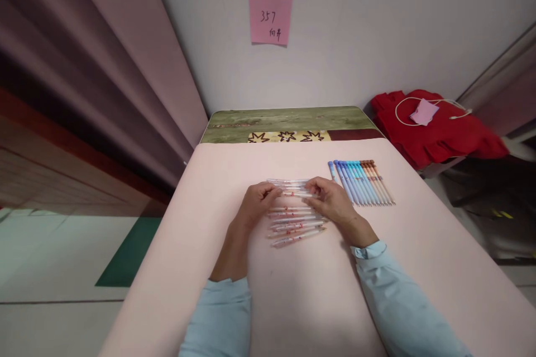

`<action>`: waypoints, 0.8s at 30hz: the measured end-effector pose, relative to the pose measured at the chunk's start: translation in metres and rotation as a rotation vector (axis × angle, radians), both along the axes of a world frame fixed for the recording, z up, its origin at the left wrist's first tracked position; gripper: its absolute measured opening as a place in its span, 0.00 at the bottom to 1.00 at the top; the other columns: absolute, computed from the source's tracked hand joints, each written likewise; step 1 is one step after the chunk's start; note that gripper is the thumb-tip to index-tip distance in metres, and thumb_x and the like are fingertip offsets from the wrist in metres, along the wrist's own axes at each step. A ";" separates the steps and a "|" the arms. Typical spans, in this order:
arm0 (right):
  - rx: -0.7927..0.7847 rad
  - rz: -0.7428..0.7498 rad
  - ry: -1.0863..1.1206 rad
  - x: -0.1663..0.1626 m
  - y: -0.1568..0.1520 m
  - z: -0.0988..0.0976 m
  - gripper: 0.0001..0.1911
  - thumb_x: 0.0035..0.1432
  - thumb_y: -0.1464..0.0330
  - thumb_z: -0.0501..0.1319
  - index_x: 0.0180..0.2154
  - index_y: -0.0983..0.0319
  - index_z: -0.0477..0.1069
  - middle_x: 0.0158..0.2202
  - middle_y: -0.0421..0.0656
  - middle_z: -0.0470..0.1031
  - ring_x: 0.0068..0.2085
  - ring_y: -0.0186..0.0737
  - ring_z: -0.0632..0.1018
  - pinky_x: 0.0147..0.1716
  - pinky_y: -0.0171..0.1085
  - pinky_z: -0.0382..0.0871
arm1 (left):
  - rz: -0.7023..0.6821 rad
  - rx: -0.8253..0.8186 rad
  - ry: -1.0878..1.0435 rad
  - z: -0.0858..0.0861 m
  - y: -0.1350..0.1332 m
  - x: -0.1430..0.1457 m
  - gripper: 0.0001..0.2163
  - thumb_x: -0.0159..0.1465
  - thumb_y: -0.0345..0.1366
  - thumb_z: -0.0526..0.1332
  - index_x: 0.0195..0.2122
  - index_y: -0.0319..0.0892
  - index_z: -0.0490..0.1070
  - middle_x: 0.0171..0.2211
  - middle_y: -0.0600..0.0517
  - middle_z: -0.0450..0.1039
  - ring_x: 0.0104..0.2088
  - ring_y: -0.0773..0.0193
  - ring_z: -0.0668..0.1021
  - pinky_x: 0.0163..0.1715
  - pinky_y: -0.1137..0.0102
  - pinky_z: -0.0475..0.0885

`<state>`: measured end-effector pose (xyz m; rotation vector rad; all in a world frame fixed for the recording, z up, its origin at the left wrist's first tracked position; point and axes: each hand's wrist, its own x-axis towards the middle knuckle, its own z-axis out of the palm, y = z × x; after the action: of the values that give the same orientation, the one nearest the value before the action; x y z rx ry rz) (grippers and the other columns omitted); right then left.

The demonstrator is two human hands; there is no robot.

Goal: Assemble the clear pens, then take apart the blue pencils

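Observation:
Several pale pens [295, 226] with red patterns lie crosswise on the table, one below another. My left hand [260, 199] pinches the left end of one pen [293, 193] near the top of this group. The fingers of my right hand [329, 198] close round its right end. More clear-looking pens [288, 183] lie just beyond, partly covered by my right fingers. To the right, a neat row of blue, light-blue and brown pens [362, 183] lies side by side, their tips toward me; one blue pen at its left end sits slightly apart.
A pale pink cover lies over the table [201, 206], whose green patterned far end [288, 117] shows near the wall. A pink note [270, 14] is on the wall. Red cloth [444, 136] with a white cable [402, 114] is at the right; a curtain [138, 67] hangs at the left.

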<state>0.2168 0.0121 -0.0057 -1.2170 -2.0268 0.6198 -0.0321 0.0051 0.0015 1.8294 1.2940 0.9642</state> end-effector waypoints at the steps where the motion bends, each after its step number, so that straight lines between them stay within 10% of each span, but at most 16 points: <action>1: 0.008 0.015 -0.023 0.000 0.000 0.001 0.11 0.54 0.67 0.68 0.41 0.57 0.75 0.33 0.39 0.75 0.32 0.37 0.73 0.34 0.35 0.65 | 0.004 -0.006 0.016 0.001 0.000 0.000 0.15 0.65 0.42 0.58 0.25 0.40 0.71 0.24 0.55 0.68 0.28 0.67 0.69 0.29 0.72 0.62; 11: 0.040 -0.025 -0.101 0.002 -0.002 -0.002 0.08 0.59 0.63 0.66 0.41 0.55 0.80 0.37 0.42 0.81 0.35 0.39 0.78 0.34 0.35 0.67 | 0.045 -0.085 0.090 0.003 -0.002 0.000 0.22 0.66 0.49 0.56 0.20 0.40 0.66 0.19 0.55 0.65 0.24 0.68 0.67 0.25 0.72 0.59; 17: 0.066 -0.029 -0.077 0.002 -0.002 0.000 0.10 0.62 0.61 0.63 0.43 0.55 0.79 0.36 0.42 0.80 0.35 0.39 0.78 0.34 0.36 0.67 | 0.050 -0.182 -0.248 0.001 -0.003 0.003 0.18 0.56 0.47 0.69 0.42 0.43 0.73 0.21 0.59 0.64 0.22 0.70 0.65 0.23 0.75 0.57; 24: 0.063 -0.001 0.038 0.000 -0.002 0.003 0.10 0.65 0.64 0.59 0.42 0.58 0.78 0.35 0.43 0.77 0.35 0.39 0.76 0.35 0.37 0.67 | 0.026 -0.125 -0.182 0.000 -0.002 0.000 0.14 0.61 0.47 0.63 0.29 0.40 0.71 0.22 0.57 0.61 0.23 0.70 0.63 0.24 0.74 0.57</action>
<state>0.2172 0.0100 -0.0028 -1.1608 -1.9996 0.5705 -0.0319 0.0032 0.0015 1.5950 1.2401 1.0158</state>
